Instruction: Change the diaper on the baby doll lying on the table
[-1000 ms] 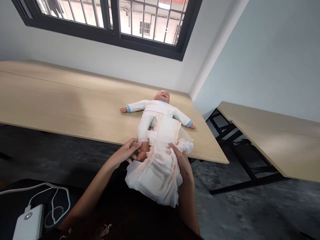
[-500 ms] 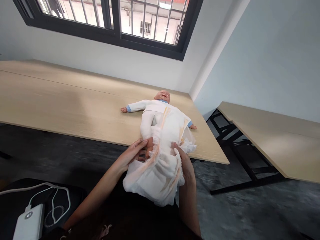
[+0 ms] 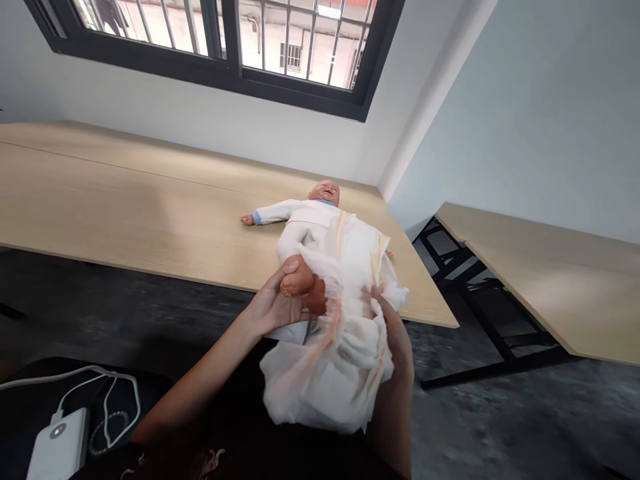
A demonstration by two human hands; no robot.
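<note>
A baby doll [image 3: 327, 193] in a white outfit with blue cuffs lies on its back on the table, its feet toward me at the front edge. My left hand [image 3: 275, 300] is closed around the doll's feet [image 3: 299, 277], thumb on the nearer foot. An opened white diaper [image 3: 345, 353] with yellow and orange strips lies over the doll's legs and one side of its body, and its lower part hangs over the table edge. My right hand [image 3: 393, 327] grips the diaper's right side, fingers partly hidden by its folds.
The light wood table [image 3: 125, 207] stretches left under a barred window [image 3: 300, 87]. A second table [image 3: 560, 267] with black legs stands at the right. At the lower left, a white power bank [image 3: 57, 443] with cables rests on a dark surface.
Both hands and the diaper have shifted to the right. The doll's feet now show uncovered in my left hand, and the diaper covers more of the doll's right-side arm.
</note>
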